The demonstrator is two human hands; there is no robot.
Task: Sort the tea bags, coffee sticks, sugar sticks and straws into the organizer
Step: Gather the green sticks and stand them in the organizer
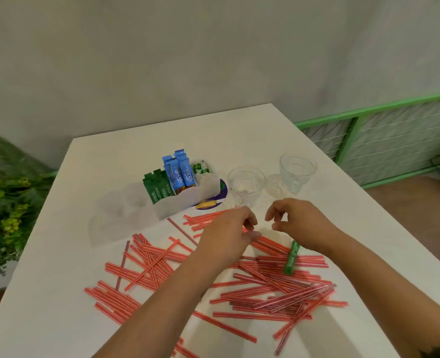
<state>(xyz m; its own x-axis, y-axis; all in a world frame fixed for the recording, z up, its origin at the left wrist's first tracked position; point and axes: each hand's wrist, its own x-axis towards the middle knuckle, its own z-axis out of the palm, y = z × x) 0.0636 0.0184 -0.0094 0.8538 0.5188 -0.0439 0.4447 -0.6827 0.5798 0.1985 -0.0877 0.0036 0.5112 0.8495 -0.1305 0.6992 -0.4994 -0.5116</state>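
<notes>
A white organizer point(187, 200) stands mid-table. It holds green sugar sticks point(157, 189), blue coffee sticks point(178, 173) and tea bags point(200, 169) upright in separate compartments. Many red straws point(270, 282) lie scattered over the near half of the table. One loose green stick point(292, 257) lies on top of them at the right. My left hand point(229, 233) is low over the straws, fingers curled toward the thumb with a bit of red between them; whether it pinches a straw is unclear. My right hand point(298, 226) hovers just right of it, fingers loosely curled, holding nothing.
Two clear plastic cups point(244, 184) point(296, 171) stand right of the organizer, just beyond my hands. A purple and yellow item point(208, 204) lies at the organizer's front right corner. The white table point(239, 133) meets a wall; plants stand at the left and a green railing at the right.
</notes>
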